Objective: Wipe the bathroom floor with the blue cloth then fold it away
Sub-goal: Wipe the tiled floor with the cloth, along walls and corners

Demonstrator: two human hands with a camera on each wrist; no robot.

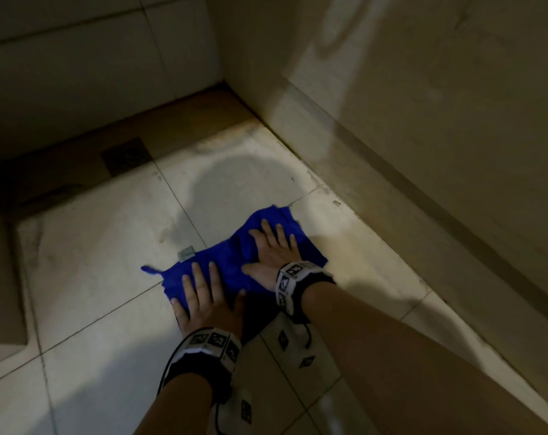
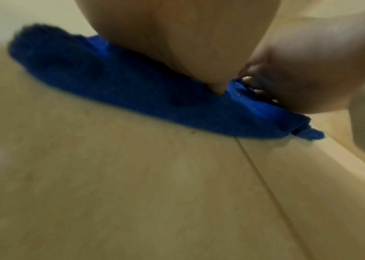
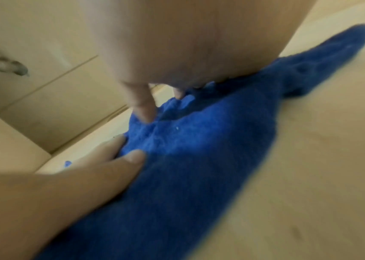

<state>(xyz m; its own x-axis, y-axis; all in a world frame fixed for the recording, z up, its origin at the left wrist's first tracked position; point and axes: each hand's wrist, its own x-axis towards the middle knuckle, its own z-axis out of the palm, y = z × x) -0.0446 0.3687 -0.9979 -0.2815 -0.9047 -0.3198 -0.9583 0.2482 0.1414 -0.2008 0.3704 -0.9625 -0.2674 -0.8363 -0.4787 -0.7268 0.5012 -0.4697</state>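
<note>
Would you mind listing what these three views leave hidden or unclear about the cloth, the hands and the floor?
- Floor under the blue cloth: covered in every view, so whether it is clean there cannot be told.
- Grey tag on the cloth: too small to read, head view.
- Left hand fingers: the palm blocks them in the left wrist view.
- Floor drain: dark, detail lost, head view.
- Right hand fingertips: blurred, right wrist view.
</note>
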